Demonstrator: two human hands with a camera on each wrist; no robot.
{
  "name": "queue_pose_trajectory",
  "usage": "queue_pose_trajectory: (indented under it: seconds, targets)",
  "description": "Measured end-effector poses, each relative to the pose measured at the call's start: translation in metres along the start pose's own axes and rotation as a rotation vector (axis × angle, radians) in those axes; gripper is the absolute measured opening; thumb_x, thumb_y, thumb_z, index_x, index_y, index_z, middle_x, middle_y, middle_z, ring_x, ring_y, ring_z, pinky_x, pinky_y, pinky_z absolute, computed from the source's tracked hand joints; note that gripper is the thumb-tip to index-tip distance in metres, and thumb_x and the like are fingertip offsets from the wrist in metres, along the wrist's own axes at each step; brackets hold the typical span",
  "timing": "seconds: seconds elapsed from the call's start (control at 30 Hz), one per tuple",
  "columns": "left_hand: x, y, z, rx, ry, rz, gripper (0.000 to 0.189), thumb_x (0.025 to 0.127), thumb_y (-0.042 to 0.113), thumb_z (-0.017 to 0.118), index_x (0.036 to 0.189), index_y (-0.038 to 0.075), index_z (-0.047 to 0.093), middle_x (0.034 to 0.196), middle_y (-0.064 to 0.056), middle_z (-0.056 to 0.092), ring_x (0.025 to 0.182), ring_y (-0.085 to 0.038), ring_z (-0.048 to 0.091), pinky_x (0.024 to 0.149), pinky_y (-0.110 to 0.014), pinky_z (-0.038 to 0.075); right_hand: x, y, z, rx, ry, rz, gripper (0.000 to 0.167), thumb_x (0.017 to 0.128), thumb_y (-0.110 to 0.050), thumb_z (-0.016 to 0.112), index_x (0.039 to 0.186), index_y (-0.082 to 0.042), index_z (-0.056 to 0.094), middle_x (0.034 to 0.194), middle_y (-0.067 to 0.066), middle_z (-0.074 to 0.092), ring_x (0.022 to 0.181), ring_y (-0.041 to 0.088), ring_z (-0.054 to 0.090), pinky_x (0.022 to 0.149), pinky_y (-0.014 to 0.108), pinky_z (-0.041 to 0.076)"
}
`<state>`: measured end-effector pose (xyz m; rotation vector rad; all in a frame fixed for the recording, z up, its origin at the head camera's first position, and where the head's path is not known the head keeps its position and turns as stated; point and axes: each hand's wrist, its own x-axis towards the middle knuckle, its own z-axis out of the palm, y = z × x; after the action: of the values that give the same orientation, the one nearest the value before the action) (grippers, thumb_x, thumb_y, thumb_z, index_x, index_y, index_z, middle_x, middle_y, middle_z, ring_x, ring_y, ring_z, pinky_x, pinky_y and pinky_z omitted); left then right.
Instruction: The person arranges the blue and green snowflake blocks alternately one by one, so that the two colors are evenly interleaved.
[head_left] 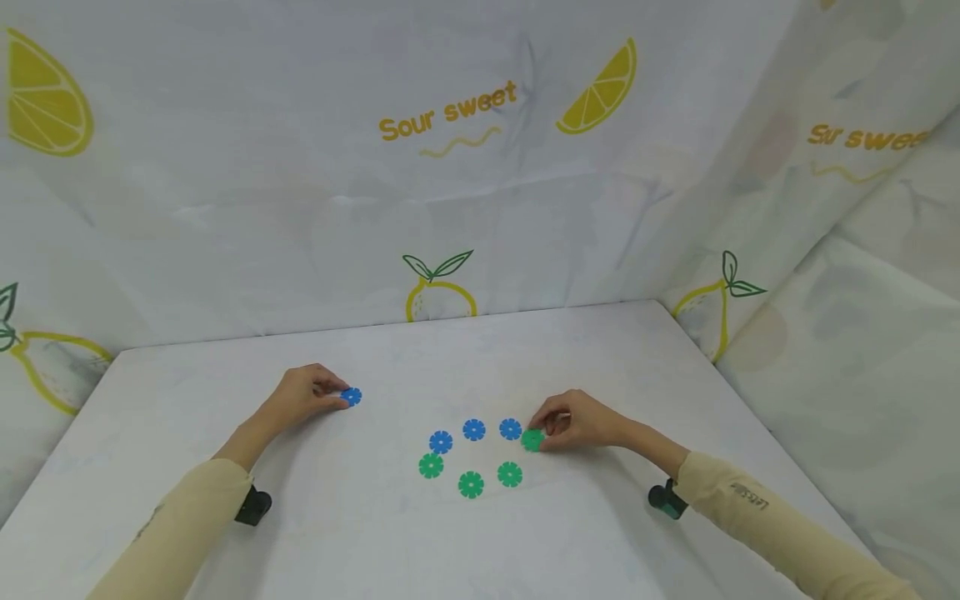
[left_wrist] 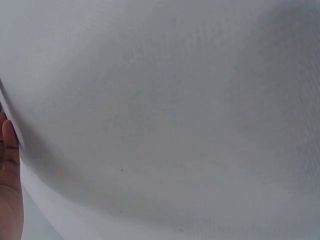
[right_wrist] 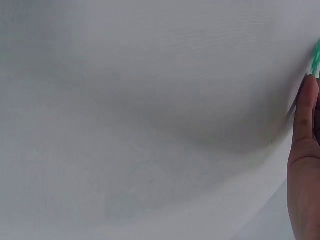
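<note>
Step in hand, as I judge it: handling one disc per side, each by its rim. Fingers of my right hand are narrow, thumb and fingertips pinching the right edge of a green disc at the right end of the ring. Fingers of my left hand pinch the left edge of a blue disc, well apart from the ring, toward the left and far side of the counter. Whether either disc is lifted, I cannot tell.

Technique: the green one sits touching or just beside the right-hand blue disc; best to keep it level and bring my thumb away sideways, so the neighbour is not nudged. Rim grip suits such thin pieces; pressing hard could flip one. With the left, a low, flat carry seems safest.

Pose: both hands are backs up, fingers bent down to the discs. Left forearm slants in from the near left, right forearm from the near right. My left hand lies slightly farther out. The right wrist view catches only a green sliver at its edge; the left wrist view does not settle the pinch.
</note>
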<state>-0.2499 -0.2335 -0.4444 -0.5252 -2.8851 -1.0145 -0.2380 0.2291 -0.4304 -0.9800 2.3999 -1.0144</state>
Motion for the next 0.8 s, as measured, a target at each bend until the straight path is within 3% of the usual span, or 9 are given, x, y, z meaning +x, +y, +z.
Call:
queue_pose_trajectory:
  seconds: [0.2, 0.47, 0.8]
  targets:
    - [0.001, 0.000, 0.001, 0.006, -0.006, -0.008, 0.024, 0.078, 0.014, 0.080, 0.096, 0.000, 0.073, 0.090, -0.008, 0.065, 0.082, -0.021, 0.059, 0.072, -0.032, 0.052, 0.002, 0.003, -0.008, 0.038, 0.029, 0.031, 0.024, 0.080, -0.010, 0.078, 0.102, -0.003, 0.071, 0.095, 0.003, 0.069, 0.080, 0.015, 0.060, 0.074, 0.025, 0.054]
    - [0.000, 0.002, 0.001, 0.013, -0.008, -0.040, 0.023, 0.078, 0.015, 0.079, 0.096, 0.001, 0.074, 0.091, -0.008, 0.066, 0.083, -0.021, 0.058, 0.074, -0.034, 0.051, 0.008, 0.004, -0.020, 0.076, 0.084, 0.046, 0.024, 0.080, -0.008, 0.077, 0.101, 0.001, 0.071, 0.097, 0.008, 0.070, 0.080, 0.015, 0.062, 0.084, 0.039, 0.053]
    - [-0.001, 0.002, 0.002, -0.014, 0.001, -0.050, 0.022, 0.078, 0.013, 0.079, 0.096, 0.001, 0.074, 0.091, -0.009, 0.066, 0.082, -0.021, 0.057, 0.073, -0.033, 0.050, 0.035, -0.002, -0.019, 0.132, 0.166, 0.092, 0.029, 0.080, -0.013, 0.078, 0.105, -0.001, 0.071, 0.103, 0.010, 0.069, 0.085, 0.020, 0.063, 0.078, 0.022, 0.052]
